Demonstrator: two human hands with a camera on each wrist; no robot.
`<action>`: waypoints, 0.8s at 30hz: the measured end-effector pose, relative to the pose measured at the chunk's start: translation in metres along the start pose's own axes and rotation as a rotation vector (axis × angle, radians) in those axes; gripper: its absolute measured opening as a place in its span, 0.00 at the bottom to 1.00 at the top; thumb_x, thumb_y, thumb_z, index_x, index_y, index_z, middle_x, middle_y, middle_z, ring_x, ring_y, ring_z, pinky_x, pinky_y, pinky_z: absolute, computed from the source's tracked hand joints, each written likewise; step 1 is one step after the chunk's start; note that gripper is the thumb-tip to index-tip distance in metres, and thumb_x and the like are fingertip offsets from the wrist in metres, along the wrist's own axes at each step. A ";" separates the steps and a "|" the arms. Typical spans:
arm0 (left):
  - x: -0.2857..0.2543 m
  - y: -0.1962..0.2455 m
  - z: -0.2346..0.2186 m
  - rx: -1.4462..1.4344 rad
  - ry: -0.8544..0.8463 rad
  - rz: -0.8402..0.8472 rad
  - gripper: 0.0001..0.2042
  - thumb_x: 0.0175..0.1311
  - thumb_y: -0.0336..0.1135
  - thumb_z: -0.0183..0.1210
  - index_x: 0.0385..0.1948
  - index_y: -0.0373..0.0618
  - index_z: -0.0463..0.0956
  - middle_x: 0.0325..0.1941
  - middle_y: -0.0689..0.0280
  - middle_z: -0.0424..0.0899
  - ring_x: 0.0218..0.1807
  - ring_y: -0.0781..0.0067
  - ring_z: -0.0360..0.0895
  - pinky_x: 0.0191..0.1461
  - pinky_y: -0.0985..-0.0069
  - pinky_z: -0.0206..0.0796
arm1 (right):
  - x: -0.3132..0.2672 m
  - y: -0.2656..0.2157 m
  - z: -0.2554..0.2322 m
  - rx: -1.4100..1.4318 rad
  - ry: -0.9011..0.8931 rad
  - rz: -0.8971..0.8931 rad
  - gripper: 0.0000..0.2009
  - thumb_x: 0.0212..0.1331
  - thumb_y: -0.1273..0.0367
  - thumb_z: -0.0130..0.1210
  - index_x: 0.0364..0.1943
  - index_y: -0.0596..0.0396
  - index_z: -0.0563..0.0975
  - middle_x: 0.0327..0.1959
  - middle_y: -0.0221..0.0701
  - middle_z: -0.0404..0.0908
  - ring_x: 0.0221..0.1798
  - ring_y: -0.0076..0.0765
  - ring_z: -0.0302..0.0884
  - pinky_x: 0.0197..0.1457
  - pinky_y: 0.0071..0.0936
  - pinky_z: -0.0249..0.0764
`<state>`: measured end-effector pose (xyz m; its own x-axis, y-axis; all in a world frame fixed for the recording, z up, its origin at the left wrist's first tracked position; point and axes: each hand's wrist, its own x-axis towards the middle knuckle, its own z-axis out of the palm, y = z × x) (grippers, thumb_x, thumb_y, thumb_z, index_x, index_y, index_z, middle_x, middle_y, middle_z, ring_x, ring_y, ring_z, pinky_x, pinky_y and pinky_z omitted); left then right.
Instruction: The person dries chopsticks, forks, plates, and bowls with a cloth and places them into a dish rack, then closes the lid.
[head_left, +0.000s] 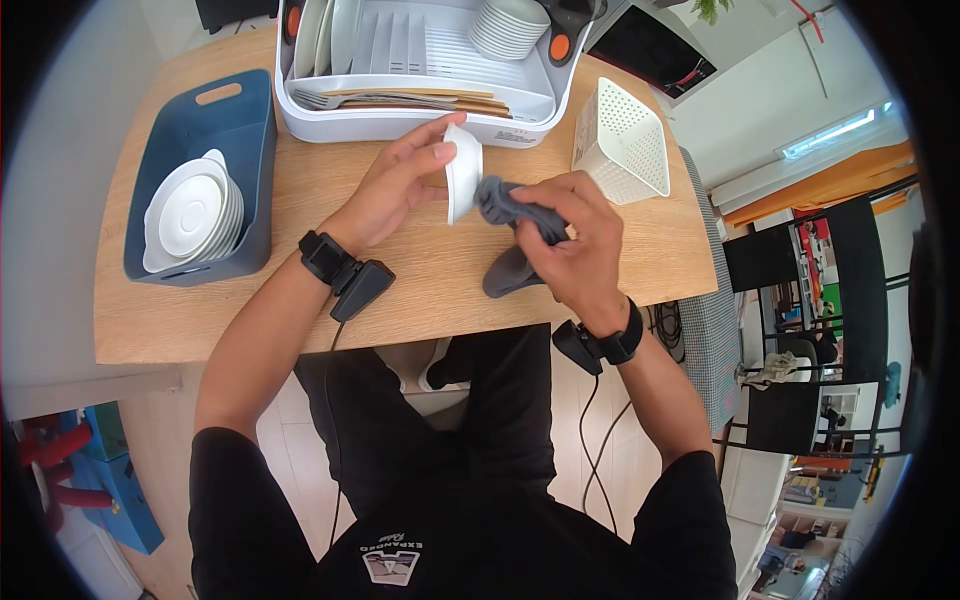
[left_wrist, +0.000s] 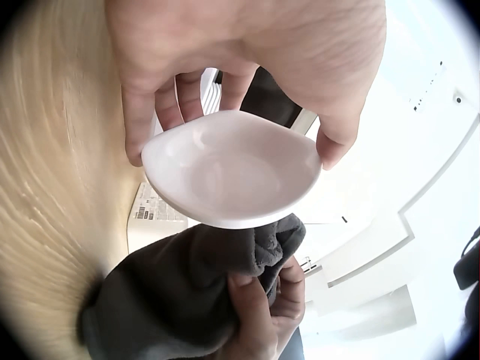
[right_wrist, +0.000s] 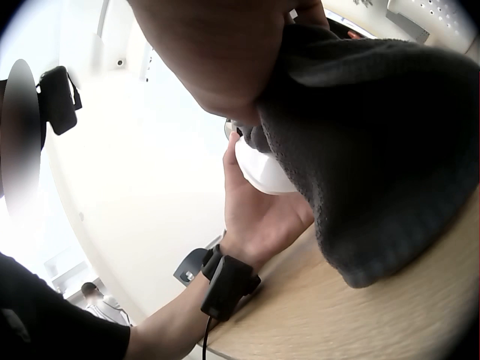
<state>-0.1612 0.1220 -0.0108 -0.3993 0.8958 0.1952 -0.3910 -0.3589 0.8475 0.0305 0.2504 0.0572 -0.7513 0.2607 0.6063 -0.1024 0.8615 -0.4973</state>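
A small white dish point(head_left: 463, 175) is held up on its side above the table by my left hand point(head_left: 392, 185), thumb and fingers gripping opposite edges. In the left wrist view the hollow of the dish point(left_wrist: 236, 169) faces the camera. My right hand point(head_left: 582, 235) pinches a bunched dark grey cloth point(head_left: 540, 215), whose loose end hangs down toward the tabletop. The bunched part of the cloth point(left_wrist: 262, 247) is right at the dish's outer side. In the right wrist view the cloth point(right_wrist: 390, 142) covers much of the dish.
On the left, a blue-grey basin point(head_left: 262, 150) contains a stack of white dishes point(head_left: 190, 215). A white dish rack point(head_left: 420, 128) at the back bears plates, small dishes point(head_left: 508, 30) and cutlery point(head_left: 400, 98). Right of it stands a white perforated basket point(head_left: 600, 150) on the wooden table point(head_left: 400, 290).
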 end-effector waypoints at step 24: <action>0.000 0.007 0.005 -0.164 -0.153 -0.165 0.34 0.74 0.55 0.50 0.71 0.38 0.58 0.69 0.55 0.71 0.67 0.61 0.74 0.69 0.59 0.68 | 0.008 0.004 -0.016 -0.055 0.112 -0.111 0.15 0.46 0.83 0.63 0.41 0.55 0.85 0.36 0.33 0.81 0.35 0.32 0.81 0.38 0.22 0.76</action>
<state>-0.1592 0.1205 -0.0024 -0.1946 0.9702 0.1442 -0.5745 -0.2319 0.7849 0.0341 0.2628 0.0701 -0.6594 0.2069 0.7227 -0.1427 0.9094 -0.3906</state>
